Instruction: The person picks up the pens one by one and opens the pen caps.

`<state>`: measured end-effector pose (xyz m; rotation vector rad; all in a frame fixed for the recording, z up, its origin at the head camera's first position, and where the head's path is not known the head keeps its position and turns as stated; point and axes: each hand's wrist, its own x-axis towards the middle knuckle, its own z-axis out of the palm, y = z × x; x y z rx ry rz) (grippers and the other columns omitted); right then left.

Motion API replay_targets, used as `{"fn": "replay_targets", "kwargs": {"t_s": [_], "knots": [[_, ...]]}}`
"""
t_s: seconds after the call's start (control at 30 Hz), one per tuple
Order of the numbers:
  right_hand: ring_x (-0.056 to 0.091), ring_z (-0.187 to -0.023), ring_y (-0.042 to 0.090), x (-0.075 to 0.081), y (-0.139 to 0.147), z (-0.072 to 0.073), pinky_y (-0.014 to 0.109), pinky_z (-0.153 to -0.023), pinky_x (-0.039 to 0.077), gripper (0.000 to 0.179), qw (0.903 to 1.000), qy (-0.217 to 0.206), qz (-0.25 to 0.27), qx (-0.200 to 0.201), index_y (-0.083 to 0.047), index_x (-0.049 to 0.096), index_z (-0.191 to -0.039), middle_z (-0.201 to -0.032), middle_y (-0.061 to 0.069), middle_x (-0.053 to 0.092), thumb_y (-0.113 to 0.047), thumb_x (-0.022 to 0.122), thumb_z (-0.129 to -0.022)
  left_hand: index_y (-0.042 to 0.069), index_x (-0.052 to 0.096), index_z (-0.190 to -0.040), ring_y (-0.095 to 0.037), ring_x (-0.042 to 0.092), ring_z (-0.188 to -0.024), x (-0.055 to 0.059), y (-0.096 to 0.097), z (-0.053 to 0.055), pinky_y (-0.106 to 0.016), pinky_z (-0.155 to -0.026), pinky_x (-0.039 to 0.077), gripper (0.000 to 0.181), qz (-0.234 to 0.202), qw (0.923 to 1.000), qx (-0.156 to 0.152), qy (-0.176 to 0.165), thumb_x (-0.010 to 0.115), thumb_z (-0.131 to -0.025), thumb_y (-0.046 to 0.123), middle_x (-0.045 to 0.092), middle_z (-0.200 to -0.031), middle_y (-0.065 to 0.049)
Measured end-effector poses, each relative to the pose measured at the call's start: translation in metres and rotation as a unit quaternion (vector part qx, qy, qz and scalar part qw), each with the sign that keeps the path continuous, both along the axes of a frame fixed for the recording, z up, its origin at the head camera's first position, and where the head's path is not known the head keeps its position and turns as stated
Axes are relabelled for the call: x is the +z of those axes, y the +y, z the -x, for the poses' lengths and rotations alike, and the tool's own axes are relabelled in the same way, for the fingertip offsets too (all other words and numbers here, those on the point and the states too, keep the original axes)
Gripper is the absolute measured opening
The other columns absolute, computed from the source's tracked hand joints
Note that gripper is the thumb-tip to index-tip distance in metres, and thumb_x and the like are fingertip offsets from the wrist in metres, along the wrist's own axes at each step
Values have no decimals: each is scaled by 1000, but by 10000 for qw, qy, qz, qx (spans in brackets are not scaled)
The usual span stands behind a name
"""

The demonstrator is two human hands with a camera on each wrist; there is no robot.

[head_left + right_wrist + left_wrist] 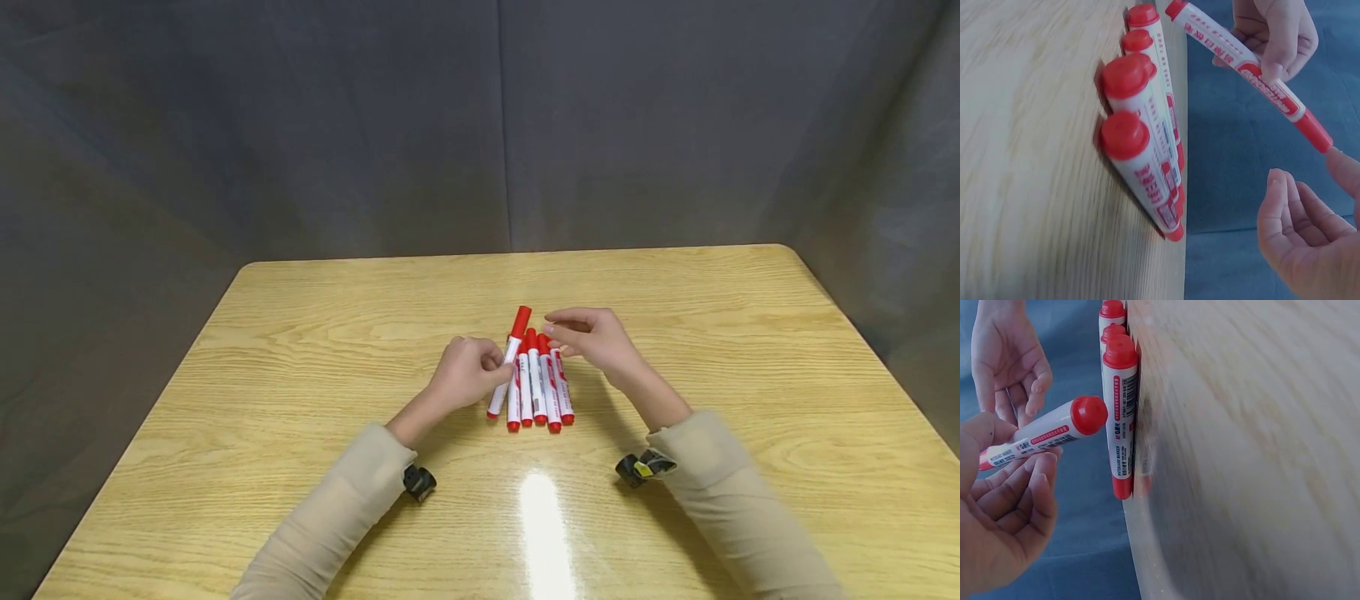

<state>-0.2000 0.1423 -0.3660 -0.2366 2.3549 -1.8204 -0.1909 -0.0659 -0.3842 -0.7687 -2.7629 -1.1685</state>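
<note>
My left hand [467,372] pinches a white whiteboard marker [512,348] with a red cap, thumb on one side and fingers on the other. The marker is tilted, its cap pointing away from me, and the left wrist view shows it raised off the table. Beside it, several matching markers [538,385] lie side by side with their caps toward the far edge. My right hand [592,337] hovers over the cap end of the row, fingers loosely bent with a gap from the thumb. In the right wrist view, its thumb overlaps the tip of the raised marker's cap [1314,131].
The wood-grain table [337,325] extends on all sides of the markers, with rounded far corners. A dark grey curtain [375,125] hangs behind it and along both sides. Small black wrist cameras [419,482] are worn at both sleeves. Light glares off the near tabletop.
</note>
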Motion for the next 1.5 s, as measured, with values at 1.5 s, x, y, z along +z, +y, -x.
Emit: {"fn": "replay_targets", "kwargs": {"t_s": [1.5], "knots": [[56, -64, 10, 13, -22, -4, 30, -64, 48, 20, 9972, 314, 512, -450, 11, 60, -95, -73, 2, 61, -8, 57, -89, 4, 56, -74, -2, 34, -42, 14, 10, -11, -13, -38, 25, 14, 418, 9941, -452, 891, 65, -81, 12, 45, -53, 4]]}}
